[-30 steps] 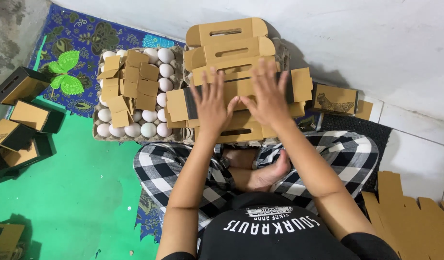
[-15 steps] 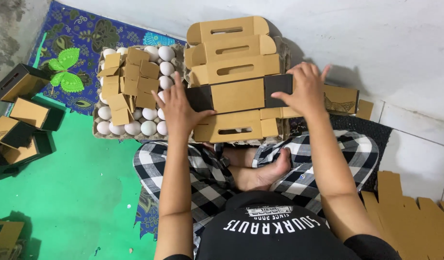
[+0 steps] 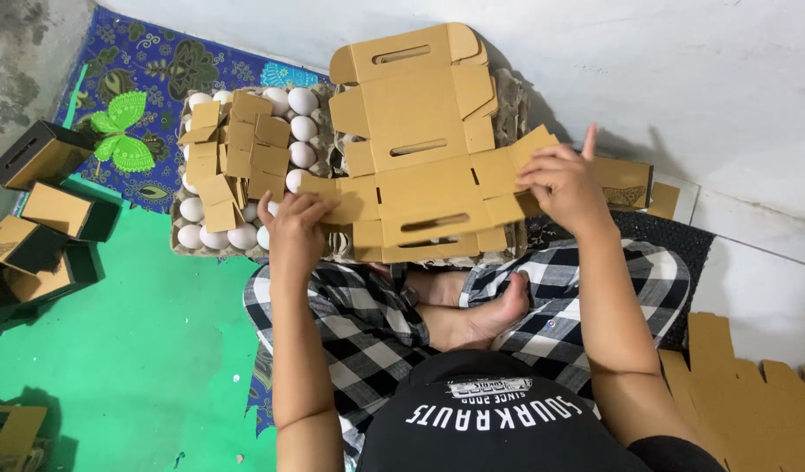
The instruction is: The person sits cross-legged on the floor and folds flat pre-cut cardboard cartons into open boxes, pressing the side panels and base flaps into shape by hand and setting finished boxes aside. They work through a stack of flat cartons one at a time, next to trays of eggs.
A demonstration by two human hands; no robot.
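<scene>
A flat, die-cut box blank (image 3: 424,197) of plain brown corrugated cardboard, with slotted handle holes and stubby side flaps, lies spread open at about 12 o'clock from the seated person's crossed legs. The left hand (image 3: 296,229) clamps the blank's left flap, fingers curled over the edge at roughly 10 o'clock. The right hand (image 3: 561,182) pinches the right flap at about 1 o'clock, index finger sticking straight up (the other fingers are closed on the card). The blank rests on top of more identical blanks (image 3: 415,83) stacked behind it, toward the pale wall.

At 11 o'clock sits a grey pulp egg tray (image 3: 186,240) holding smooth white eggs (image 3: 303,101), with small folded cardboard inserts (image 3: 232,153) heaped over its middle. Beneath it is a blue patterned mat (image 3: 158,65) with a green butterfly shape. At 9 o'clock, on the green floor (image 3: 140,350), stand finished boxes (image 3: 44,205), black outside and brown inside. At 4 o'clock lie jagged-edged cardboard sheets (image 3: 752,406).
</scene>
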